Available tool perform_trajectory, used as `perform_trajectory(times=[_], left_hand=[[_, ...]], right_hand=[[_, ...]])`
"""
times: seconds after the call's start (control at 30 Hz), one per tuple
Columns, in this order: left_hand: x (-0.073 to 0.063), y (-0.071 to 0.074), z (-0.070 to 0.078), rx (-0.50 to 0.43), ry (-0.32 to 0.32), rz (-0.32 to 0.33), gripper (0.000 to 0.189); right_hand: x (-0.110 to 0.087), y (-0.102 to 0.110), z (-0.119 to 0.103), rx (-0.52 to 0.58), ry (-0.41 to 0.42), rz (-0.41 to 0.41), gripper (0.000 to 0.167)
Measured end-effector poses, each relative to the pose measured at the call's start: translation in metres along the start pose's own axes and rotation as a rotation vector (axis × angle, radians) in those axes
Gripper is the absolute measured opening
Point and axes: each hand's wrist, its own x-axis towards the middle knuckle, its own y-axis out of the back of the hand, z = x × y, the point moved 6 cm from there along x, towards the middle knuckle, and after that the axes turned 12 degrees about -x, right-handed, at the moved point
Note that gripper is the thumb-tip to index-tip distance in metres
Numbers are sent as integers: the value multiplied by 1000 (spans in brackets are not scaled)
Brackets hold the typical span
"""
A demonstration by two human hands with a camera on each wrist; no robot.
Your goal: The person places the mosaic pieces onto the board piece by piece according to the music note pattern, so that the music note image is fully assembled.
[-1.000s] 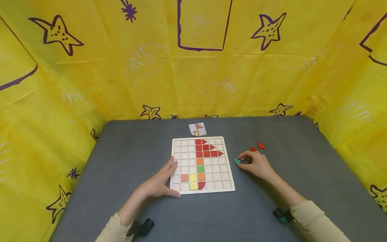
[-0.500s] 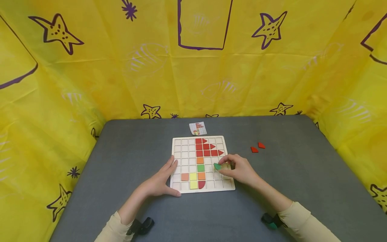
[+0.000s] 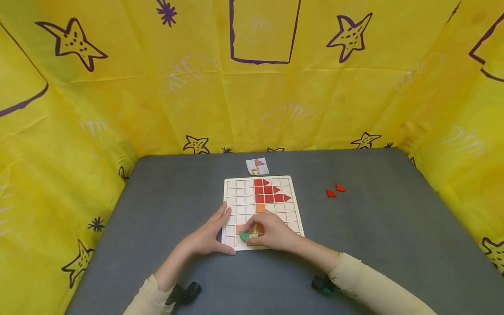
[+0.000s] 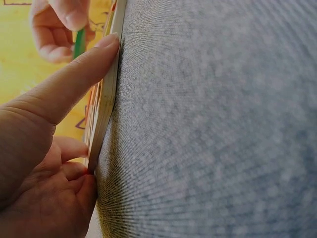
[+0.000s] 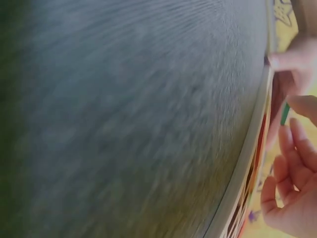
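A square wooden grid board [image 3: 231, 191] lies on the table with coloured tiles set in its cells. My left hand [image 3: 207, 235] rests at its front left corner, fingers along the left edge, thumb on the front edge. Between thumb and fingertips my right hand [image 3: 273, 232] pinches a green rounded tile [image 3: 244, 236] above the lower left cells. In the left wrist view the green tile [image 4: 79, 43] is held edge-on, apart from the board. An orange tile [image 3: 239, 229] shows beside it. The right hand covers several lower tiles.
Two red tiles with one rounded side [image 3: 331, 193] [image 3: 340, 187] lie on the table right of the board. A small printed card [image 3: 257, 166] with a coloured pattern lies behind the board. Yellow patterned cloth [image 3: 260, 109] hangs around the grey table [image 3: 374, 227].
My right hand has carried the green tile leftward from the table right of the board to over its lower left cells. My left hand has stayed in place.
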Motion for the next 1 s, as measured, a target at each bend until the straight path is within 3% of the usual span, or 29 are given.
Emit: perform_trajectory(times=[0.13,0.3,0.63,1.0], left_hand=[[1,0,1,3,-12,-6,117],[1,0,1,-5,-17,-6,117],[0,0,0,2,-28,2,117],[-1,1,1,-2,-36,0,117]], right_hand=[[3,-6,-11,-92,69,8,18],[3,-9,-16,-168,79,-15,16],[6,-10,-21,-204,123,32,12],[7,-11,-21,-234,118,20,10]])
